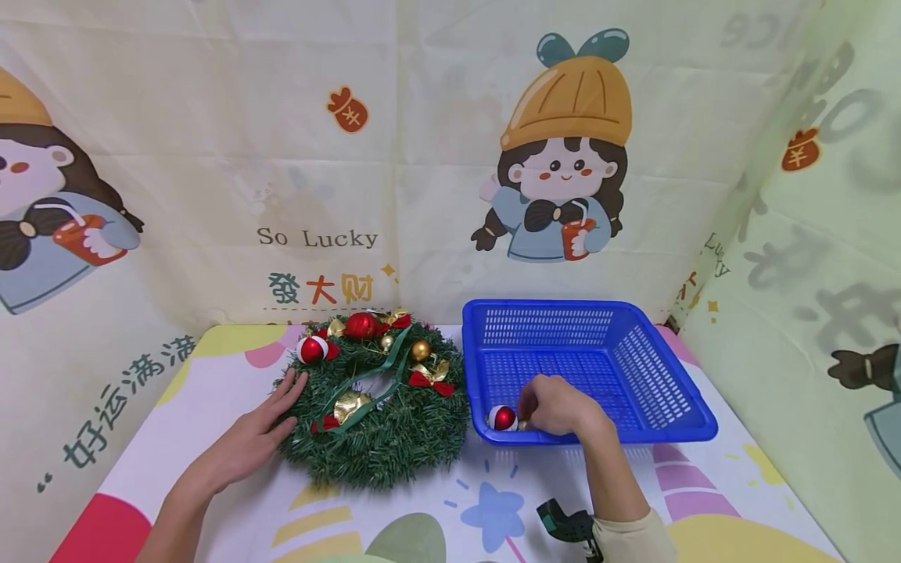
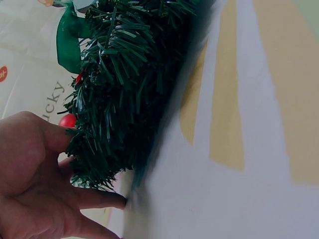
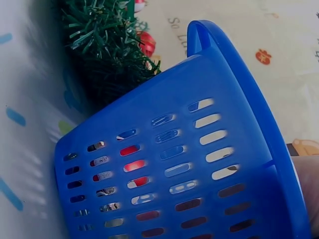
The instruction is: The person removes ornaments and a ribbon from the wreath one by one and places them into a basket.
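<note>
A green Christmas wreath (image 1: pixel 380 453) lies on the table, decorated with red and gold balls, bows and a green ribbon. My left hand (image 1: pixel 249 438) rests against its left side with spread fingers; in the left wrist view the hand (image 2: pixel 35 184) touches the wreath's outer needles. Inside the blue plastic basket (image 1: pixel 676 432), my right hand (image 1: pixel 563 407) reaches down with bent fingers at the near left corner. Beside those fingers sits a red and white ball (image 1: pixel 503 417), with a small gold-coloured piece at the fingertips. Whether they pinch it is hidden.
The basket's slotted wall (image 3: pixel 149 149) stands close to the wreath's right side. A patterned cloth (image 1: pixel 436 156) hangs behind the table (image 1: pixel 232 508). A black device (image 1: pixel 566 524) is worn at the right wrist.
</note>
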The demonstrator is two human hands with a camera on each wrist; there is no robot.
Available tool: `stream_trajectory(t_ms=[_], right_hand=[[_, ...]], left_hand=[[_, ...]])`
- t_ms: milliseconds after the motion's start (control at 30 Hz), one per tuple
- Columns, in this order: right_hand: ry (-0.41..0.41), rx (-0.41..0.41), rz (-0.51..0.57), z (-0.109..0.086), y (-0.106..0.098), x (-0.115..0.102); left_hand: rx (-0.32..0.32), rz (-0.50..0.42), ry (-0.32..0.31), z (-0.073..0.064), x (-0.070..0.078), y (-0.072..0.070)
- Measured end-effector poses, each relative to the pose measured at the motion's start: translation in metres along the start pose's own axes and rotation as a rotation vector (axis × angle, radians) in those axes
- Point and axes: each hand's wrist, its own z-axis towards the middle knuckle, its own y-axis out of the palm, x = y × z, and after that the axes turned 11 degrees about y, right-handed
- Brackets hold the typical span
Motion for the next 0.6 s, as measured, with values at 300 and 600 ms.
stream_trajectory(t_ms=[300,600], right_hand=[[-0.013,-0.009,0.001,0.0011,0.0019,0.0008],[-0.016,-0.011,-0.002,0.0007,0.0016,0.0000]], left_hand=[[-0.002,-0.007,-0.001,0.0004,0.0010,-0.0002],[0.000,-0.004,-0.003,-0.0002,0.0019,0.0000]])
